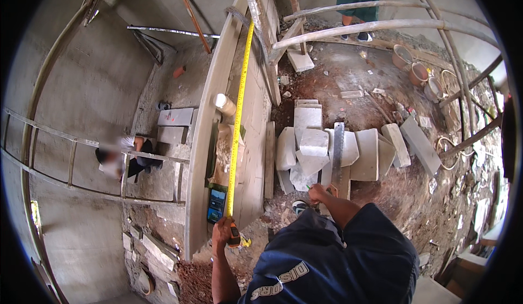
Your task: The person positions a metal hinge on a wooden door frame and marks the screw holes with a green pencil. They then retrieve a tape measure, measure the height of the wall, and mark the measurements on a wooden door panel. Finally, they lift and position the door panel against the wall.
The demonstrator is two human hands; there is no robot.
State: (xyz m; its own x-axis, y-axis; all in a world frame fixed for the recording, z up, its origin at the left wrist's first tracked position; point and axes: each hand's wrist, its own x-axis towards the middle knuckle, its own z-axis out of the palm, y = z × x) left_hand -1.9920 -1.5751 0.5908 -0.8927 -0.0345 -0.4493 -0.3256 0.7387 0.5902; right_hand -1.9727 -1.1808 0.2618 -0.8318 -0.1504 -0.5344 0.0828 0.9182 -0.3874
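Note:
My left hand (222, 231) is closed around an orange and black tape measure (234, 235), low beside a long narrow wall top. Its yellow blade (238, 124) stretches away from me along that wall top (201, 140). In my right hand (319, 193) is a thin green-tipped marking stick, pen or pencil (309, 186); its exact kind is too small to tell. Just beyond this hand, a long grey saw-like blade (338, 140) rests over pale blocks (314, 142). A phone (217, 205) with a lit screen lies on the wall top beside the tape.
A pale cup (224, 103) and crumpled brown paper (222, 151) sit on the wall top. Scaffold poles (381, 26) cross both sides. Buckets (418, 73) stand at the far right. One person (131, 151) crouches at left; another (357, 4) stands at the back.

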